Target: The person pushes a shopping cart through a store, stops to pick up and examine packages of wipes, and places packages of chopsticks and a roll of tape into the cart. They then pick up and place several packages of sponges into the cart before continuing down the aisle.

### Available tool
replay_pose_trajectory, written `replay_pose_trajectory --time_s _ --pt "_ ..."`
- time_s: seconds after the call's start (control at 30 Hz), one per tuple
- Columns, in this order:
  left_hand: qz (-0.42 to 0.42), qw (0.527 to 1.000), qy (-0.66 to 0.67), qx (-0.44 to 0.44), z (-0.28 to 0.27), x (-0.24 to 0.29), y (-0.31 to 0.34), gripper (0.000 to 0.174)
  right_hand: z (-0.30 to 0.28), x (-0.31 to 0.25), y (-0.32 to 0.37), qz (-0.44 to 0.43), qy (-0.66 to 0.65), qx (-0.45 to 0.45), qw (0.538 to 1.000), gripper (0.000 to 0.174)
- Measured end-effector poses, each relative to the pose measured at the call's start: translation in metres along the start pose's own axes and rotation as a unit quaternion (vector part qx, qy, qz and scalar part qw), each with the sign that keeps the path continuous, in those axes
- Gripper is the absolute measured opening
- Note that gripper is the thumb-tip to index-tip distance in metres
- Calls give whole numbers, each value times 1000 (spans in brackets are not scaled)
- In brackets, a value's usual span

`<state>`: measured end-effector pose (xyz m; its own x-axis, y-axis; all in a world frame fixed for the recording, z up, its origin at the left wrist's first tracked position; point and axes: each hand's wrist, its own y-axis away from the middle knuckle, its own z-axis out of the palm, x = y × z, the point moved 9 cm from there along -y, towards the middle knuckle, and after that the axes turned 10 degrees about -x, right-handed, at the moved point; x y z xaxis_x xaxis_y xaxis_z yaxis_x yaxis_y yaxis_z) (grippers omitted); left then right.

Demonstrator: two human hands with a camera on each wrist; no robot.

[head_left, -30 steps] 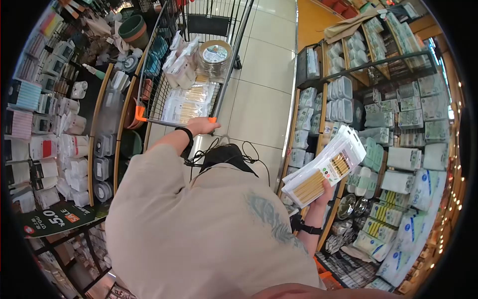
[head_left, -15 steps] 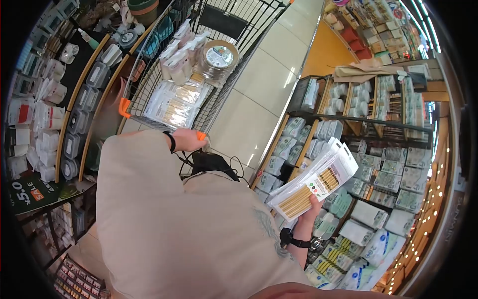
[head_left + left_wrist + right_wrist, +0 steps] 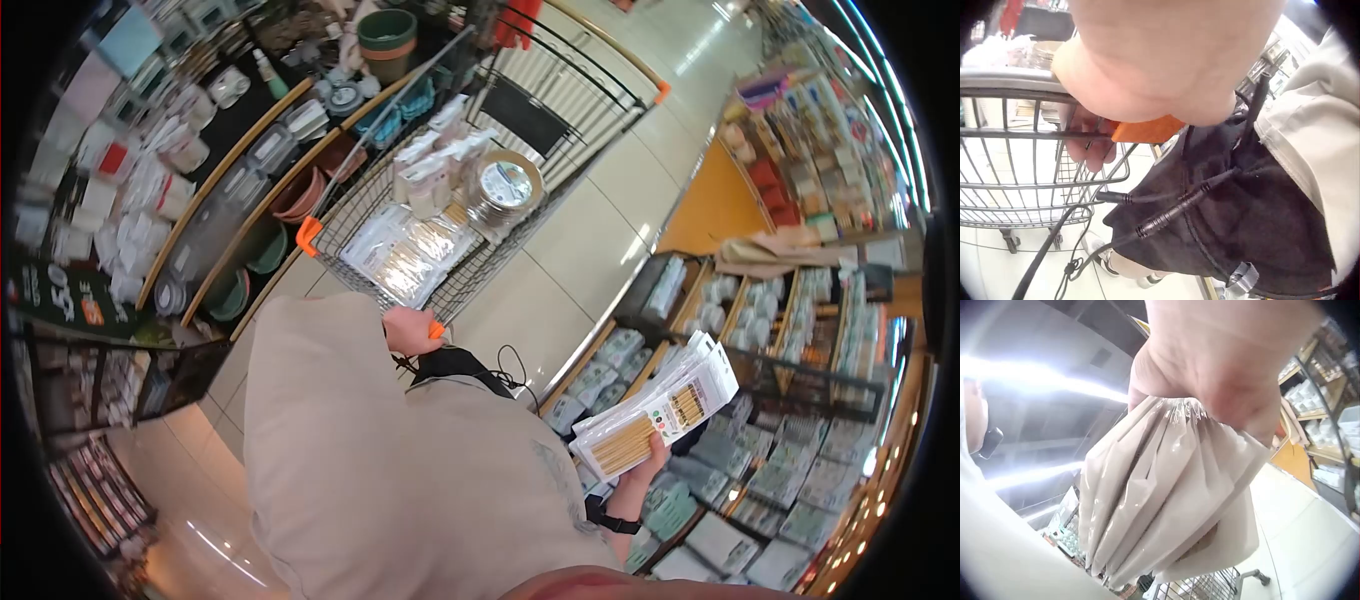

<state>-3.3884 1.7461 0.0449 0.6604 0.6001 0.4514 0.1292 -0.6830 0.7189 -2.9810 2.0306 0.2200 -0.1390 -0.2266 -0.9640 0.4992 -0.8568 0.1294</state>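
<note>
My left hand point(image 3: 412, 331) grips the near corner of a wire shopping cart point(image 3: 462, 300), by its orange corner cap point(image 3: 436, 330). In the left wrist view, its fingers point(image 3: 1092, 140) curl over the cart's rim. My right hand point(image 3: 655, 458) holds a fanned stack of clear packets of thin tan sticks point(image 3: 628, 447), out to the side near the right shelves. From below, in the right wrist view, the packets' pale backs point(image 3: 1166, 487) hang bunched under the hand. Inside the cart lie similar stick packets point(image 3: 410, 255), white bagged goods point(image 3: 430, 180) and a wrapped round stack point(image 3: 503, 188).
Stocked shelves point(image 3: 250, 215) with containers and pots run close along the left of the cart. On the right stand racks point(image 3: 780, 330) of packaged goods. Pale floor tiles point(image 3: 585, 250) lie between. Black cables point(image 3: 1166, 219) hang at my waist beside the cart.
The head view has swung, so the cart and shelves now appear tilted further clockwise. My left hand stays on the cart's corner, and my right still holds the packets.
</note>
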Motion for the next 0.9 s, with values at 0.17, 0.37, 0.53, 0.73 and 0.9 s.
replay_pose_trajectory --time_s 0.17,0.37,0.53,0.73,0.9 --pt "-11 998 -24 56 18 -5 1 64 2 17 -78 39 1 -108 993 62" --pt "-51 992 -85 74 38 2 5 77 13 32 -147 81 -87 -165 979 56" --pt "-37 976 -125 173 66 27 1 77 23 28 -176 195 -87 -174 961 53" --pt "-75 976 -9 204 79 41 12 59 59 46 -202 259 -89 -234 933 49" --pt "-148 983 58 96 89 16 -9 45 113 63 -227 209 63 -285 933 50"
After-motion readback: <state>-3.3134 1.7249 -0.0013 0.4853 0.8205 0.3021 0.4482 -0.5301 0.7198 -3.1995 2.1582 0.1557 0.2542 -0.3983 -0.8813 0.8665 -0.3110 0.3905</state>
